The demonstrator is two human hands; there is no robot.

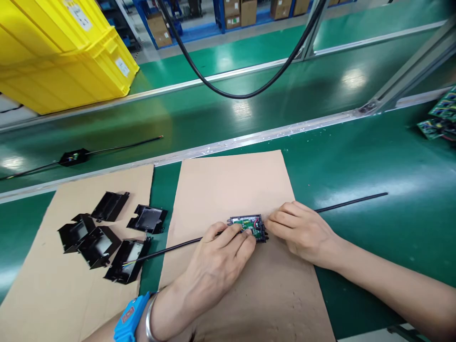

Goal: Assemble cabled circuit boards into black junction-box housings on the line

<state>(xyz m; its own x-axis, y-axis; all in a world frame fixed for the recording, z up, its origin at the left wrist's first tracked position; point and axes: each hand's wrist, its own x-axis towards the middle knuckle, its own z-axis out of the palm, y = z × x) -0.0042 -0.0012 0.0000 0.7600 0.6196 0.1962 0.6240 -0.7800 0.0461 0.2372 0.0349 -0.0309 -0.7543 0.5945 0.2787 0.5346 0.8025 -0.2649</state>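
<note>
Two bare hands, in the head view, meet at a black housing [262, 232] with a green circuit board [246, 223], on the right cardboard sheet [235, 180]. The left hand [220, 259] reaches palm-down from near left, bent fingers over the board; the right hand [307, 232] bunches its fingers at the housing's right end. Whether either grasps anything, I cannot tell.

On the bench [374, 266], a circuit board [255, 223] sits in a housing on a cardboard sheet [231, 185]. The left hand [223, 266] lies over its seven-o'clock edge; the right hand [306, 232] is at three. One cable [174, 247] extends toward nine, where five open housings [110, 206] lie on another cardboard sheet [46, 285]. Beyond the rail [245, 138], a wired housing [74, 157] lies at ten; loose circuit boards [443, 116] at two.
</note>
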